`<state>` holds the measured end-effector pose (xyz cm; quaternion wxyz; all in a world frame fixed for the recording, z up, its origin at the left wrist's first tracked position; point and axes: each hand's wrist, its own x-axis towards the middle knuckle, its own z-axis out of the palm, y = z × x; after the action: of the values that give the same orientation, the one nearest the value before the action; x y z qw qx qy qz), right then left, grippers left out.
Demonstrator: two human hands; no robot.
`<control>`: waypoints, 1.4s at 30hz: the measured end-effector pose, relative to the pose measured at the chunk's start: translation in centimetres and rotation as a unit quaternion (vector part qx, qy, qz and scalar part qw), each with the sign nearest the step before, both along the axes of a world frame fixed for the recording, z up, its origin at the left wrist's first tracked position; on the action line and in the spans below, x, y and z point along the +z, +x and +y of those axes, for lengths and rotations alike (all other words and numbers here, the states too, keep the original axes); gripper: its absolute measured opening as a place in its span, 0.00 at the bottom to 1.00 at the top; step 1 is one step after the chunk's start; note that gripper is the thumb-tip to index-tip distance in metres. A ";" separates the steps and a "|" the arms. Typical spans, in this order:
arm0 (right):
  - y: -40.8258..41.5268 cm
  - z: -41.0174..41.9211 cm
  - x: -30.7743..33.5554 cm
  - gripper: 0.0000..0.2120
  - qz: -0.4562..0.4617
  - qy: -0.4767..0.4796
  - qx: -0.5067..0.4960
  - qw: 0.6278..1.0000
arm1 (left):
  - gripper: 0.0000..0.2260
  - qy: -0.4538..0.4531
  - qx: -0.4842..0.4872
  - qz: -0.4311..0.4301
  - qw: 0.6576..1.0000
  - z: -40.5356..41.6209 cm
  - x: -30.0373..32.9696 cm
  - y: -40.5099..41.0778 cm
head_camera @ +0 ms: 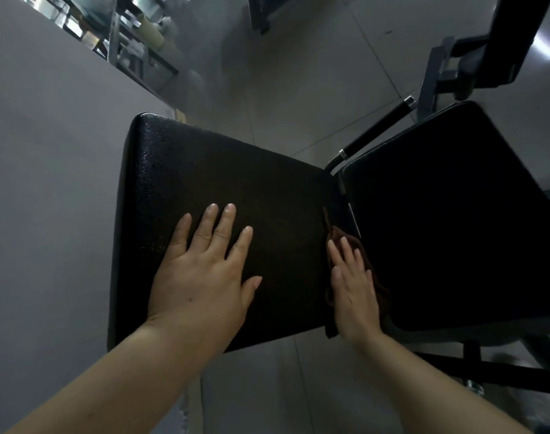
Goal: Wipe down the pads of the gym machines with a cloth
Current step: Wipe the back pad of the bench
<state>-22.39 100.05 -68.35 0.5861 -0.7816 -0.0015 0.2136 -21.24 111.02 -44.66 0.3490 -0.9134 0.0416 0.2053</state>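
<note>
A black textured back pad fills the middle of the head view, with a second black seat pad to its right. My left hand lies flat on the back pad with fingers spread and straight. My right hand presses a dark brown cloth with straight fingers into the gap at the back pad's right edge, between the two pads. Most of the cloth is hidden under my hand.
A black handle with chrome ends sticks out behind the pads. The machine's grey frame rises at the upper right, its base bars at the lower right. A grey wall stands left, with shelving beyond. Tiled floor lies below.
</note>
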 end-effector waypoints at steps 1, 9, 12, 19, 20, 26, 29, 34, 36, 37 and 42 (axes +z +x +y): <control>0.9 -0.4 -0.5 0.18 0.040 0.013 -0.012 0.999 | 0.27 0.004 -0.015 -0.004 1.000 0.0 0.3 0.2; 1.3 -0.4 -1.0 0.25 0.142 0.013 -0.081 0.987 | 0.28 -0.022 -0.037 0.028 0.999 2.5 1.7 0.0; 3.9 0.0 -2.1 0.25 0.159 -0.006 -0.077 0.984 | 0.28 -0.037 -0.038 0.026 0.998 2.4 1.6 0.2; 11.3 2.6 -3.3 0.24 0.149 -0.011 -0.116 0.982 | 0.28 -0.081 -0.057 -0.014 0.995 3.4 0.5 0.1; 12.2 3.0 -3.3 0.24 0.153 -0.002 -0.133 0.979 | 0.28 -0.087 -0.055 -0.017 0.995 3.4 0.4 0.0; 18.0 5.2 -2.3 0.27 0.126 0.009 -0.116 0.985 | 0.28 -0.108 -0.086 -0.035 0.990 3.9 0.0 0.1; 20.4 5.8 -0.5 0.23 0.071 0.017 -0.061 0.995 | 0.28 -0.116 -0.095 -0.048 0.988 3.9 -0.2 0.2; 21.9 7.4 2.1 0.25 -0.016 0.013 0.020 1.000 | 0.28 -0.136 -0.105 -0.069 0.983 3.9 -0.5 0.3; 21.9 8.1 3.7 0.26 -0.039 0.046 0.038 0.997 | 0.28 -0.144 -0.106 -0.075 0.981 3.9 -0.6 0.3; 21.9 8.5 4.9 0.25 -0.045 0.070 0.049 0.995 | 0.27 -0.148 -0.107 -0.078 0.980 3.9 -0.7 0.3; 21.2 10.6 11.5 0.22 -0.083 0.178 0.083 0.977 | 0.27 -0.156 -0.109 -0.097 0.977 3.6 -0.6 0.2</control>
<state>-1.17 110.68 -56.83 0.6939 -0.6769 -0.1529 0.1924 -21.00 114.65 -45.29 0.2245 -0.9622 0.1387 0.0671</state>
